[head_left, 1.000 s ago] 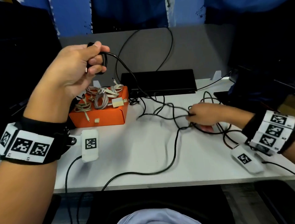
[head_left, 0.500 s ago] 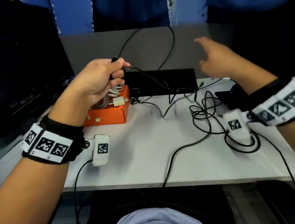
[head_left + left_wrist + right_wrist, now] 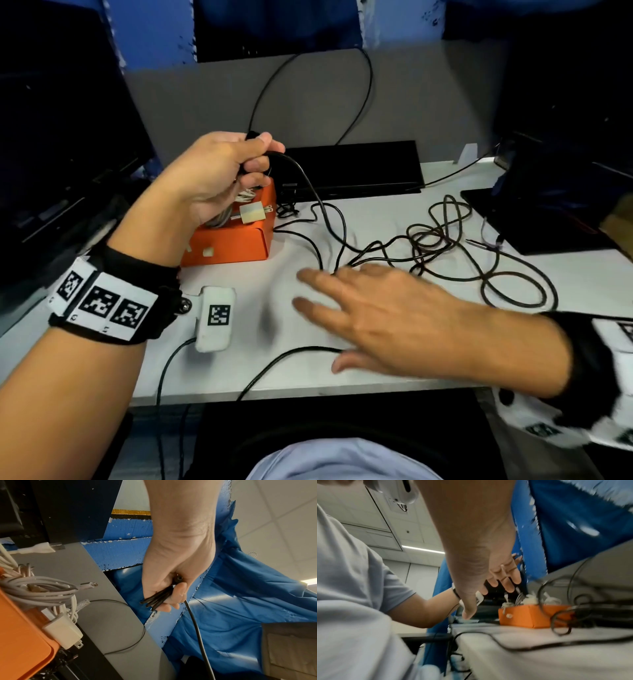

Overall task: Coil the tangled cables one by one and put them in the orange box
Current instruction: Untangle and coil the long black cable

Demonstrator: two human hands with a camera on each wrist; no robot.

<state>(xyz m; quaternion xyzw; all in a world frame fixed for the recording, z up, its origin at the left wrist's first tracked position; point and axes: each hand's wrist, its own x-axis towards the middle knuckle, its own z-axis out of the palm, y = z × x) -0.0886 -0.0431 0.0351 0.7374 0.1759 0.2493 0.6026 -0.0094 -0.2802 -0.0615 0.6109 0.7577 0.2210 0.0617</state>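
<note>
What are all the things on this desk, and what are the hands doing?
black cable: one, black, tangled on the white table, one end coiled in the left grip
orange box: one, orange, table's left side
white cables: several, white, coiled in the box
white plug: one, white, on the box's edge
black flat device: one, black, table's back
left hand: holds black cable loops above the box
right hand: open, fingers spread above the table
</note>
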